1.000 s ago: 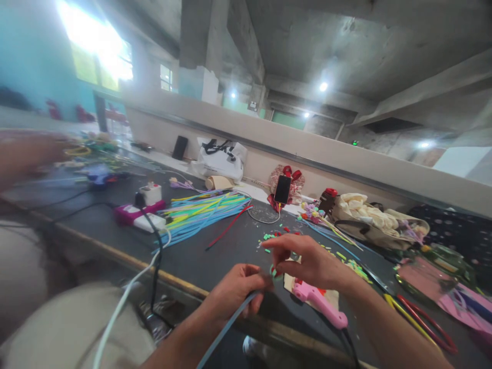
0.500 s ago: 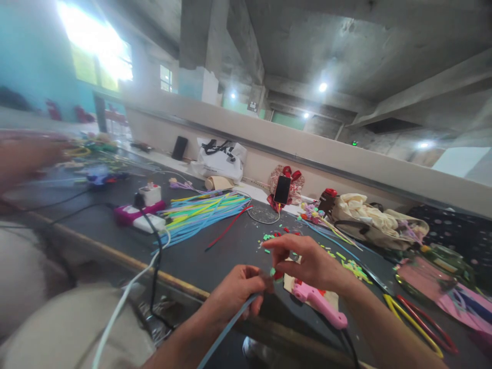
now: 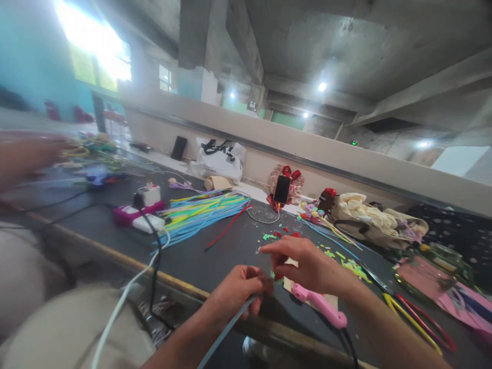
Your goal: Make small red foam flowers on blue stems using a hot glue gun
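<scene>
My left hand (image 3: 242,289) is closed round a pale blue-grey pipe cleaner (image 3: 226,335), whose long end slants down toward me past my wrist. Just beyond its fingertips, a small green piece with red beside it (image 3: 273,275) shows between my two hands; what bears it is hidden. My right hand (image 3: 298,261) hovers close by, index finger stretched left and thumb apart below it. Under that wrist a pink glue gun (image 3: 321,306) lies on a beige pad (image 3: 288,286), its nozzle end hidden by my hand. Small green and red bits (image 3: 269,237) lie scattered behind.
A heap of coloured pipe cleaners (image 3: 207,210) lies beside a power strip (image 3: 140,218) with trailing cables. A phone (image 3: 282,189) leans at the back. Scissors (image 3: 413,323) and a glass jar (image 3: 434,269) are at right. Another person's blurred arm (image 3: 31,159) reaches in from the left.
My right hand has shifted very slightly left and lower over the green piece. My left hand keeps its hold on the pipe cleaner, almost still.
</scene>
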Available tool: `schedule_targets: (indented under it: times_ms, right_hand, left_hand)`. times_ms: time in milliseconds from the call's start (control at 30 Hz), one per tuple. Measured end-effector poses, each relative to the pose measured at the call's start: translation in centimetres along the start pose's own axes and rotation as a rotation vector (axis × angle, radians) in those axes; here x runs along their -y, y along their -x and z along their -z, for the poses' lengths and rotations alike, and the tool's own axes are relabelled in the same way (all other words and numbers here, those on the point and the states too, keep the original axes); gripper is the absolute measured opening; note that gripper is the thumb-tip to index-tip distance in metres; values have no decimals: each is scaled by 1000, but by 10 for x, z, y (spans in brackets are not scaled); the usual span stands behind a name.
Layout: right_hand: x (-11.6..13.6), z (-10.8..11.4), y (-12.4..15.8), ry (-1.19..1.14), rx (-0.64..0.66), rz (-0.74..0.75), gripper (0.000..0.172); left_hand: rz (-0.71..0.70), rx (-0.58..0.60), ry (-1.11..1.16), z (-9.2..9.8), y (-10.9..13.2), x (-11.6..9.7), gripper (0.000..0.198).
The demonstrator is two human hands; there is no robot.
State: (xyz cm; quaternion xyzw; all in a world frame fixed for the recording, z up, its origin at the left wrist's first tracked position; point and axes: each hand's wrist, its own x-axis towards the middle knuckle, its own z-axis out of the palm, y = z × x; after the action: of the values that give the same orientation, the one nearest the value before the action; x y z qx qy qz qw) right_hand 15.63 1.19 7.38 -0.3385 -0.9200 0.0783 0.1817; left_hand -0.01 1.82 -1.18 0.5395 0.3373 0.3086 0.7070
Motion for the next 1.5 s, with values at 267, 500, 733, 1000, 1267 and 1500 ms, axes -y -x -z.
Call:
schedule_targets:
  times_ms: [267, 500, 733, 1000, 1267, 1500]
  right_hand:
    - [0, -3, 3, 93, 29, 78, 37]
    - [4, -4, 1, 199, 33, 110, 31]
    - [9, -1, -1, 240, 72, 118, 31]
    - [7, -2, 2, 236, 63, 115, 33]
    - [5, 3, 4, 152, 0, 127, 33]
    - [4, 14, 14, 17, -356, 31, 28]
  left_hand:
    - [-5, 2, -10, 1, 0, 1, 32]
    - [-8, -3, -15, 1, 0, 0, 31]
    - [-21, 2, -8, 3, -1, 1, 25]
    - [-36, 5, 15, 3, -3, 3, 29]
    - [-27, -7, 39, 0, -1, 1, 25]
    - [-80, -20, 99, -5, 0, 0, 31]
